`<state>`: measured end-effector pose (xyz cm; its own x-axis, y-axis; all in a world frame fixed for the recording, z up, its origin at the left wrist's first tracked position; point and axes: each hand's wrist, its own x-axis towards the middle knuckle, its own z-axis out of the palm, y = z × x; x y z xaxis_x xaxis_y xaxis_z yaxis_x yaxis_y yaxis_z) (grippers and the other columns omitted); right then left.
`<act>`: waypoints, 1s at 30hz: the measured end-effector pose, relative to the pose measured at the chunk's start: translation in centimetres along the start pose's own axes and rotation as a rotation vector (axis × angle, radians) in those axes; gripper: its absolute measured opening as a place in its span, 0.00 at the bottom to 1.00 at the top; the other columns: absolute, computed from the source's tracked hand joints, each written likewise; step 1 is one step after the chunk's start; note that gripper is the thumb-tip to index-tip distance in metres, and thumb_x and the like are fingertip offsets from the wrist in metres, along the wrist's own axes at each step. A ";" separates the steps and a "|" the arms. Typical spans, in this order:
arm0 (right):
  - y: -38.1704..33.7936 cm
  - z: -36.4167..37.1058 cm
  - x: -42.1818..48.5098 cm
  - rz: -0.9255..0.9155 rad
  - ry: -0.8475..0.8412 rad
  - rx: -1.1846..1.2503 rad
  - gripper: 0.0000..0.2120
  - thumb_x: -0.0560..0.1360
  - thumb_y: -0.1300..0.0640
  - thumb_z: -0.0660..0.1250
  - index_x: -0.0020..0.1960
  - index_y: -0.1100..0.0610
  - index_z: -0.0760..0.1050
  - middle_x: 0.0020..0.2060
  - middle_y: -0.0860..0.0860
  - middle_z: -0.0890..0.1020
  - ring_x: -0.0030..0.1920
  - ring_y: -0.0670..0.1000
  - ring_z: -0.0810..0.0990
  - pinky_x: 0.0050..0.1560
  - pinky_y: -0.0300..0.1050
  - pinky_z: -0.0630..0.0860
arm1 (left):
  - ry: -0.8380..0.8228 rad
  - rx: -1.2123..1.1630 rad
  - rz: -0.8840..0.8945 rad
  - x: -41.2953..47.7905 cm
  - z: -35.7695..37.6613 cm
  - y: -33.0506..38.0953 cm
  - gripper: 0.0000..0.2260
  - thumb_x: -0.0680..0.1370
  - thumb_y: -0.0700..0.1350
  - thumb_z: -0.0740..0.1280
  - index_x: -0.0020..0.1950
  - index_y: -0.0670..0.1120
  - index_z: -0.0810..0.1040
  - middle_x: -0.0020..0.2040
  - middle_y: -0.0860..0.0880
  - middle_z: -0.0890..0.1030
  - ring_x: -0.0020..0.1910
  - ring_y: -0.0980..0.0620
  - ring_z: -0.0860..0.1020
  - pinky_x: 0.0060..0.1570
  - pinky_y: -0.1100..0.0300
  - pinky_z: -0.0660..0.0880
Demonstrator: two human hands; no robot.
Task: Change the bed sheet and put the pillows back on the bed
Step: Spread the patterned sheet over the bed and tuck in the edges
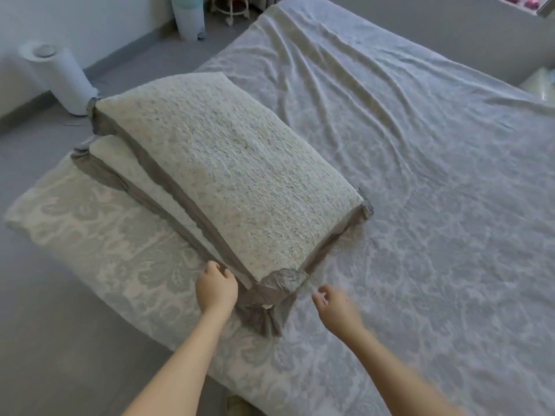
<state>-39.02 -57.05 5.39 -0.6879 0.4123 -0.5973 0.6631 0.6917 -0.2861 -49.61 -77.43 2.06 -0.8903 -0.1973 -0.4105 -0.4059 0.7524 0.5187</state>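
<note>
Two cream textured pillows with grey-brown borders lie stacked near the bed's left corner, the top pillow (228, 172) shifted right over the lower pillow (120, 163). A grey-and-white damask bed sheet (420, 190) covers the mattress, wrinkled toward the far side. My left hand (216, 288) rests at the near edge of the lower pillow, fingers curled against its border. A short way to the right of the pillows' near corner, my right hand (335, 304) hovers just above the sheet with loosely curled fingers, holding nothing.
Grey floor runs along the left of the bed. A white cylindrical bin (60, 76) stands on the floor by the wall, another white bin (189, 16) farther back beside a small white stool (231, 7). A grey headboard or wall (450, 31) borders the far side.
</note>
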 end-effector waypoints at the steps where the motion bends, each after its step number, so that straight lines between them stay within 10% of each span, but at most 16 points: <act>1: -0.4 -0.1 0.6 0.002 0.050 0.040 0.19 0.81 0.47 0.55 0.68 0.56 0.70 0.60 0.53 0.78 0.59 0.52 0.77 0.53 0.45 0.72 | -0.006 0.087 0.053 0.5 0.5 -1.2 0.14 0.79 0.42 0.58 0.62 0.37 0.71 0.61 0.36 0.75 0.60 0.37 0.73 0.55 0.49 0.70; 5: 1.2 1.4 3.3 0.084 0.180 0.123 0.21 0.81 0.49 0.56 0.71 0.57 0.66 0.67 0.54 0.73 0.65 0.54 0.73 0.60 0.47 0.70 | -0.278 0.649 0.363 1.2 3.7 -7.6 0.25 0.80 0.54 0.52 0.76 0.47 0.59 0.76 0.40 0.58 0.74 0.35 0.55 0.69 0.37 0.53; 8: 6.9 3.9 5.9 0.169 0.066 -0.028 0.32 0.77 0.39 0.59 0.76 0.53 0.57 0.75 0.55 0.61 0.73 0.57 0.62 0.69 0.52 0.63 | -0.454 0.793 0.619 -1.0 8.1 -11.6 0.27 0.78 0.62 0.48 0.66 0.51 0.76 0.69 0.37 0.71 0.68 0.32 0.65 0.65 0.31 0.52; 14: 11.9 17.5 0.8 0.069 -0.126 -0.187 0.42 0.73 0.30 0.57 0.76 0.40 0.36 0.75 0.57 0.34 0.75 0.63 0.36 0.74 0.62 0.44 | -0.352 0.740 0.657 -4.1 11.4 -19.2 0.26 0.79 0.59 0.49 0.74 0.50 0.63 0.75 0.43 0.61 0.74 0.44 0.55 0.71 0.43 0.40; 18: 14.2 19.1 -5.6 -0.189 -0.275 -0.344 0.33 0.79 0.40 0.56 0.76 0.39 0.41 0.74 0.55 0.31 0.76 0.61 0.36 0.74 0.59 0.53 | -0.360 0.711 0.453 -5.9 11.1 -20.3 0.25 0.82 0.53 0.52 0.78 0.54 0.49 0.78 0.49 0.42 0.76 0.51 0.39 0.71 0.41 0.47; 21: 17.8 15.2 -6.1 -0.300 -0.352 -0.239 0.25 0.80 0.44 0.57 0.75 0.40 0.56 0.78 0.50 0.52 0.75 0.53 0.57 0.67 0.50 0.68 | -0.333 0.662 0.270 -8.5 11.2 -17.1 0.25 0.81 0.48 0.56 0.78 0.51 0.54 0.78 0.43 0.50 0.76 0.41 0.51 0.67 0.39 0.60; 24: 24.0 11.5 -6.5 -0.254 -0.113 -0.085 0.23 0.80 0.45 0.57 0.75 0.44 0.60 0.72 0.48 0.67 0.69 0.51 0.69 0.65 0.47 0.70 | -0.155 0.700 0.386 -13.5 12.6 -14.3 0.12 0.75 0.39 0.62 0.55 0.35 0.78 0.52 0.33 0.77 0.47 0.34 0.77 0.41 0.47 0.74; 27: 35.1 10.8 -8.5 0.010 0.008 -0.249 0.30 0.80 0.40 0.53 0.77 0.44 0.47 0.77 0.51 0.52 0.77 0.56 0.52 0.73 0.56 0.58 | -0.150 0.659 0.684 -20.2 16.9 -10.6 0.08 0.73 0.37 0.62 0.42 0.36 0.81 0.39 0.37 0.79 0.37 0.38 0.76 0.35 0.51 0.72; 30: 44.3 15.7 -15.5 0.105 -0.277 -0.368 0.33 0.79 0.41 0.57 0.77 0.41 0.41 0.76 0.53 0.35 0.76 0.60 0.40 0.72 0.65 0.54 | -0.321 0.635 0.860 -25.3 23.1 -6.2 0.13 0.73 0.38 0.67 0.57 0.39 0.80 0.59 0.35 0.77 0.57 0.35 0.74 0.53 0.42 0.74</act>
<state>5.68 -42.11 -9.78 -0.4844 0.3523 -0.8008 0.5417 0.8396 0.0417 -19.77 -62.57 -8.12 -0.6919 0.6465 -0.3215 0.5811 0.7629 0.2836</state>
